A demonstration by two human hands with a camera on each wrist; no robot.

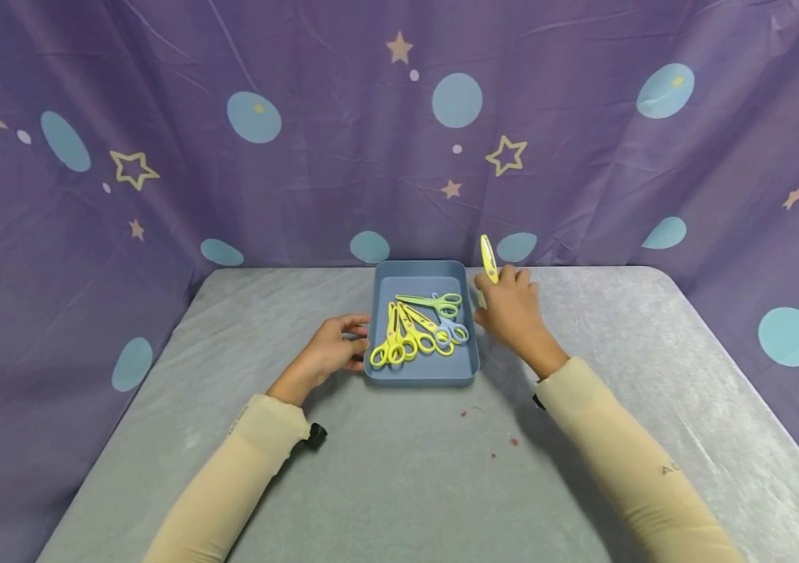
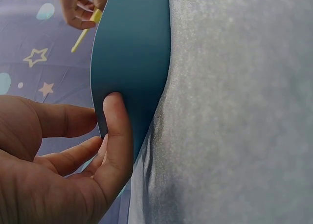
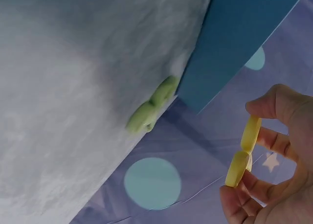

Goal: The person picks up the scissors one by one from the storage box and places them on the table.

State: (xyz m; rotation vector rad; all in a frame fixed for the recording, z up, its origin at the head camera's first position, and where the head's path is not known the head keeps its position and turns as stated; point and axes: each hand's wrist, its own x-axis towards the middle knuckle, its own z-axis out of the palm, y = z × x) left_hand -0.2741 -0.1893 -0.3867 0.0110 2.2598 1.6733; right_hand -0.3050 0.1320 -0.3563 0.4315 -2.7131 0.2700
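A blue-grey tray [image 1: 420, 382] holds several yellow scissors [image 1: 391, 336], a green pair [image 1: 431, 301] and a blue pair [image 1: 450, 331]. My left hand [image 1: 332, 348] is at its left side. In the left wrist view one finger [image 2: 116, 111] lies flat on the outer wall, while other fingertips meet the rim, gripping it. Raised past the tray's right side, my right hand [image 1: 512, 309] holds yellow scissors [image 1: 489, 258] by the handle loops, blades pointing up and away. In the right wrist view, thumb and fingers pinch those yellow loops [image 3: 244, 148].
Green handle loops [image 3: 152, 106] lie on the grey tablecloth [image 3: 58, 111] close to the tray's right wall, near the far table edge. A purple curtain [image 1: 343, 172] with stars and dots hangs right behind the table.
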